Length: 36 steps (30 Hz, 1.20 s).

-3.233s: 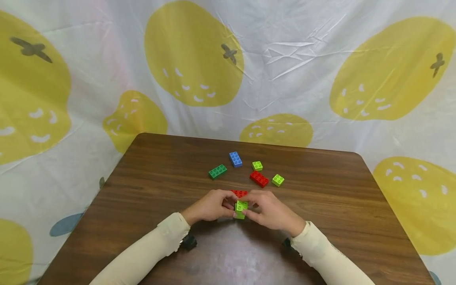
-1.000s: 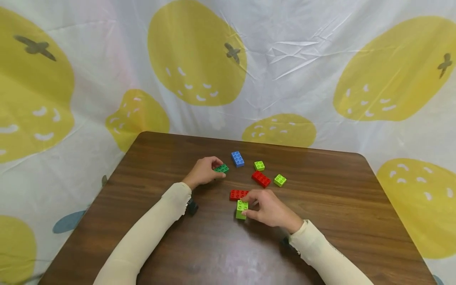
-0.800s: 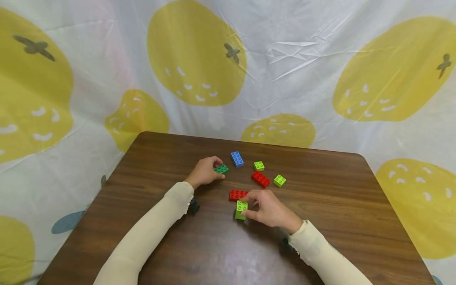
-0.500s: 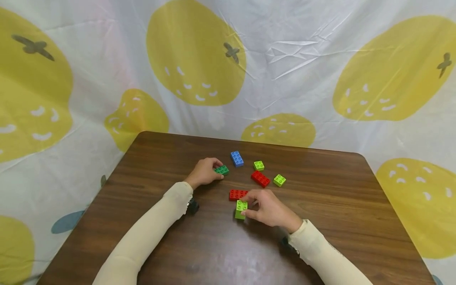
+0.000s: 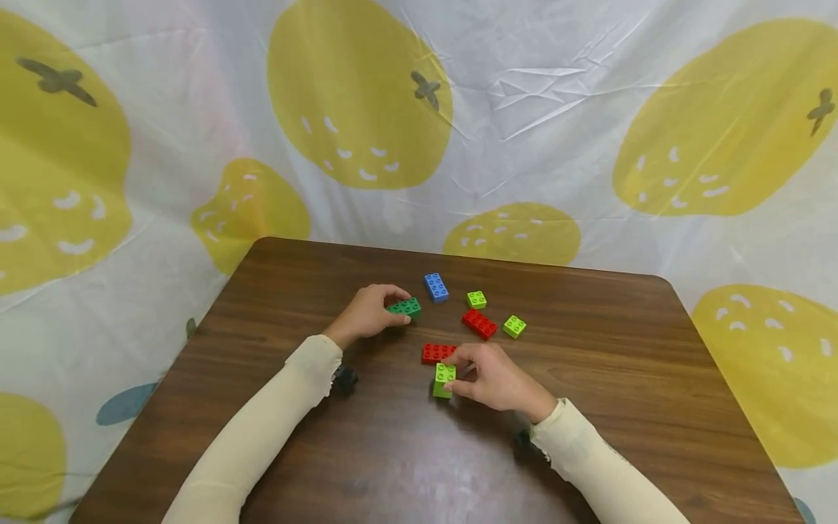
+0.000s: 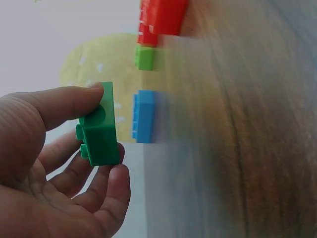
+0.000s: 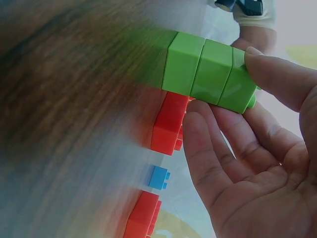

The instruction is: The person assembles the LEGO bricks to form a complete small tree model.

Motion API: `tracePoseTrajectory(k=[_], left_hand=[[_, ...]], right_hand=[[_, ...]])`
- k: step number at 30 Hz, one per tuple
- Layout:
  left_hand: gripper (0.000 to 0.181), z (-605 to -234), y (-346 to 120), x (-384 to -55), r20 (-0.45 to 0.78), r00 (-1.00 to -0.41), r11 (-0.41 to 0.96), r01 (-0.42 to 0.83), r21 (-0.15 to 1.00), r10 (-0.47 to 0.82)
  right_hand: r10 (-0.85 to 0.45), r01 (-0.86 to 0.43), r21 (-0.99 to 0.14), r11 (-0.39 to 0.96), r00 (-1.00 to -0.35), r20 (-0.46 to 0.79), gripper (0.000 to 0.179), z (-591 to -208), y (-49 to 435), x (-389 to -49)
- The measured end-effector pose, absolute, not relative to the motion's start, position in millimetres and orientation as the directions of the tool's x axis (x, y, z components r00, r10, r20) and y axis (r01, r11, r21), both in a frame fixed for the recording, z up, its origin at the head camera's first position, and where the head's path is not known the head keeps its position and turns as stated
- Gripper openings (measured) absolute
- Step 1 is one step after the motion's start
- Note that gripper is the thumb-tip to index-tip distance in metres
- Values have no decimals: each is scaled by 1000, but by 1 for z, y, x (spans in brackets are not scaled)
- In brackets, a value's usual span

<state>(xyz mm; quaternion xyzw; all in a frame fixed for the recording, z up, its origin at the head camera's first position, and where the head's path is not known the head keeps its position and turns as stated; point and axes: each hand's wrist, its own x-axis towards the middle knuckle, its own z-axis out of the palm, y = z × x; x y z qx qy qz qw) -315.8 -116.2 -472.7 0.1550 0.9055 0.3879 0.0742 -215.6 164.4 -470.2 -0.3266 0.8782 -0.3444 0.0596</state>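
Three seconds or so ago both hands were at the three-tier stack of square lime-green plastic studded bricks [image 5: 444, 382]; since then the left hand [image 5: 369, 311] has left it and reached out to the oblong dark-green plastic studded brick [image 5: 407, 307], while the right hand [image 5: 500, 378] has stayed at the stack. The left grip is narrowed to the brick's own breadth, thumb on one side and fingers on the other, so the brick is pinched; in the left wrist view it seems raised off the worktop [image 5: 589, 342], though only slightly shifted from where it lay. The right grip is likewise drawn in to the stack's width, thumb against the top tier and fingers across from it, and the stack stands upright on the worktop with its tiers flush. For the work in hand, this looks like a change from pressing pieces together to fetching another one: the stack appears settled enough for one hand to steady it, and the dark-green brick is secured but well apart from it, not yet joined. An oblong red plastic brick [image 5: 436, 353] lies just behind the stack; whether they touch I cannot tell. Beyond it, a second oblong red brick [image 5: 479, 323], an oblong blue plastic brick [image 5: 435, 287] and two loose square lime-green bricks [image 5: 514, 326] have been left alone throughout.
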Motion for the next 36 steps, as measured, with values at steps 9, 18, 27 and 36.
tracePoseTrajectory(k=[9, 18, 27, 36], left_hand=[[44, -459, -119, -297, 23, -925, 617, 271, 739, 378], [41, -449, -115, -265, 75, -862, 507, 362, 782, 501], [38, -451, -105, -244, 90, -800, 437, 414, 799, 594], [37, -457, -97, -235, 63, -773, 426, 413, 805, 631]], right_hand=[[-619, -532, -644, 550, -777, 113, 30, -468, 166, -217], [-621, -531, -646, 548, -776, 110, 29, -469, 166, -217], [-618, -513, -659, 550, -781, 92, 29, -471, 167, -217], [-617, -522, -650, 552, -780, 101, 27, -470, 166, -218]])
